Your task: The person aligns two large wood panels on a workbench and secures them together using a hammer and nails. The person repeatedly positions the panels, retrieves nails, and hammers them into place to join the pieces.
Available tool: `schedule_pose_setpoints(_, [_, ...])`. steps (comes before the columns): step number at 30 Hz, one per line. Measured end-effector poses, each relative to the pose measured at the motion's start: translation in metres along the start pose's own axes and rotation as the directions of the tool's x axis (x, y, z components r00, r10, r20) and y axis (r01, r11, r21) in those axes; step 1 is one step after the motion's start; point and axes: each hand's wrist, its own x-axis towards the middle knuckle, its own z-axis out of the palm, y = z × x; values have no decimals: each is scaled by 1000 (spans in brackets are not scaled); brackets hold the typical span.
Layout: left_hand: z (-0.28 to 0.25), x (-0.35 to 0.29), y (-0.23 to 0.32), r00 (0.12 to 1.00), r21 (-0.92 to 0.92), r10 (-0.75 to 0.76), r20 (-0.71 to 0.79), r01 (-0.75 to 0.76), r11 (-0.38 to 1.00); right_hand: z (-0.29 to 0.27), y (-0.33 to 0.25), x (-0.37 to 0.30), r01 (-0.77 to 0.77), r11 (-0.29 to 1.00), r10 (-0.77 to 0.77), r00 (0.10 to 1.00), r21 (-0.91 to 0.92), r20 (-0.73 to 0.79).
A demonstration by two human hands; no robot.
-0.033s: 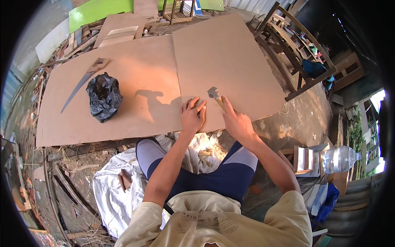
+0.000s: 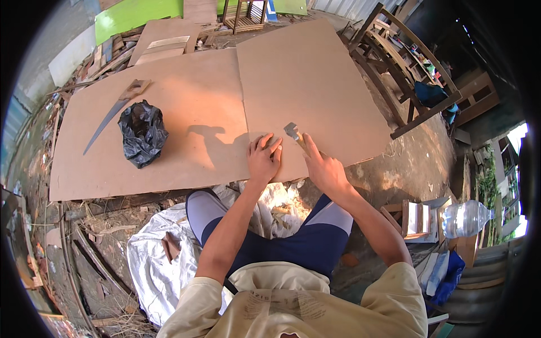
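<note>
My right hand (image 2: 327,172) grips a claw hammer (image 2: 292,130) by its handle. Its metal head is just above the brown board, to the right of my left fingertips. My left hand (image 2: 263,160) rests at the near edge of the right-hand brown board (image 2: 304,73), close to the seam. Its thumb and forefinger are drawn together; anything between them is too small to make out. Left of the seam lies another brown board (image 2: 197,84), on which the shadows of the hammer and a hand fall. On it sit a crumpled black plastic bag (image 2: 143,135) and a handsaw (image 2: 115,112).
A wooden chair frame (image 2: 411,73) stands at the right, past the boards. A clear plastic bottle (image 2: 465,219) lies at the lower right. White sacking (image 2: 158,253) spreads by my left leg. Wood scraps (image 2: 110,62) are piled at the far left.
The hammer head has dropped very slightly toward the board, and its shadow has shifted a little. My left hand stays in place.
</note>
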Motion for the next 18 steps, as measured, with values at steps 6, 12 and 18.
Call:
schedule_pose_setpoints(6, [1,11,-3,1000,-17,8,-2,-8,1000,2,12,8,-16,1000,16,999,0,39])
schedule_pose_setpoints(12, [-7,11,-1,1000,5,-4,4,4,1000,-11,6,21,-100,994,85,964,44,252])
schedule_pose_setpoints(18, [-8,9,-3,997,26,-14,72,12,1000,-9,21,19,-75,997,72,934,-7,349])
